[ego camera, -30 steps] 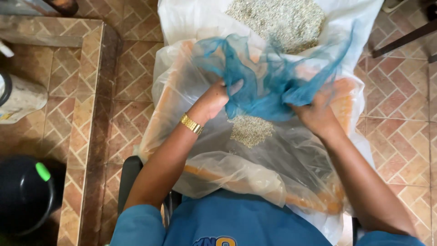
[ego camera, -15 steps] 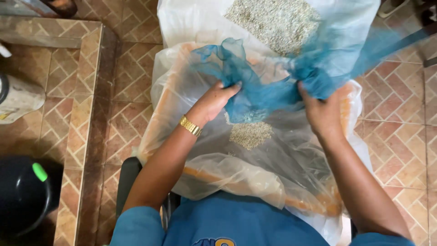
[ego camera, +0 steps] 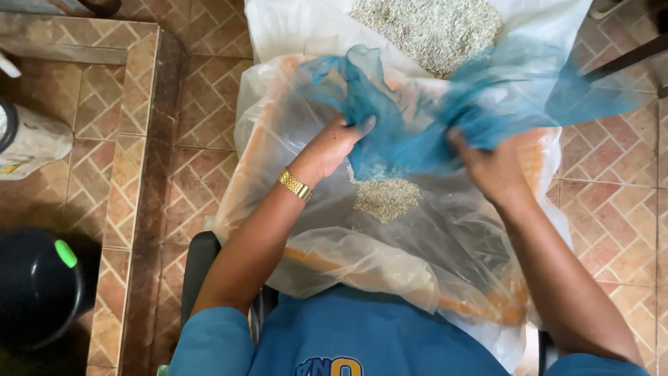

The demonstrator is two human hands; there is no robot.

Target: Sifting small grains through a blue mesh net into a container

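My left hand grips the left side of a sheer blue mesh cloth; a gold watch sits on that wrist. My right hand clutches the bunched right side of the same cloth, which stretches up and to the right. Below the cloth a small heap of pale grain lies on a clear plastic sheet draped over an orange tray on my lap. A larger pile of grain lies on a white sack beyond.
A tiled raised ledge runs along the left. A black bin with a green knob stands at lower left, a pale container above it. Dark furniture legs cross the upper right corner over the tiled floor.
Both hands have pulled the blue cloth apart and out to the right, spreading it wider. The small grain heap on the plastic is more exposed.
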